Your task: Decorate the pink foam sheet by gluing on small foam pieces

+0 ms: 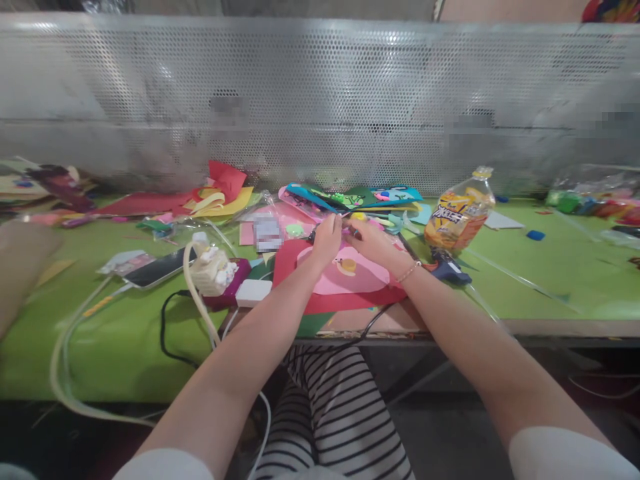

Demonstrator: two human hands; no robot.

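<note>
Side by side at the middle of the table, my left hand (pixel 327 239) and my right hand (pixel 373 245) work over a red sheet (pixel 290 267) with a pink paper shape (pixel 325 277) on it. Both hands have their fingers curled inward, close to each other. Something small and purplish shows between the fingertips, too small to name. A yellow round piece (pixel 349 265) rests on the pink paper, just below my hands. Beyond my fingers lie colourful craft sheets (pixel 345 199) with green, blue and pink pieces on them.
A plastic bottle (pixel 457 213) with a yellow label stands right, beside a dark glue gun (pixel 449 267). On the left are a power adapter with plugs (pixel 215 270), a phone (pixel 160 269) and cables. A perforated metal panel (pixel 320 100) closes the back. Another person's blurred arm (pixel 25 260) reaches in left.
</note>
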